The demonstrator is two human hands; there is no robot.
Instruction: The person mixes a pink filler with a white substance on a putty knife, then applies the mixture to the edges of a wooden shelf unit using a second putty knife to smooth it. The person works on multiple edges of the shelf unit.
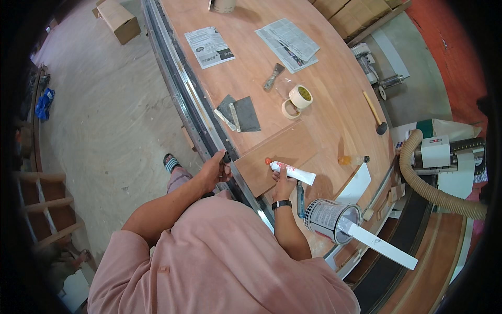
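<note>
My right hand [284, 183] holds a white squeeze tube [293, 172] with red print, its nozzle pointing left; an orange-red blob sits at the nozzle end. Beneath the tube lies a flat wooden board [270, 157] on the large wood-topped table [337, 98]. My left hand [219, 170] is at the table's metal edge rail, its fingers closed on a small black object [226, 157], perhaps a cap. To the right of my right hand are a tool with a blue handle [301, 199] and an open metal can [325, 219] with a white strip [384, 246] sticking out.
On the table are putty spreaders [247, 114], a putty knife [273, 77], masking tape rolls [301, 97], newspapers [288, 43], a mallet [375, 114] and a small bottle [353, 159]. A ribbed hose [427, 188] and machine parts stand right. A cardboard box [117, 21] lies on the floor.
</note>
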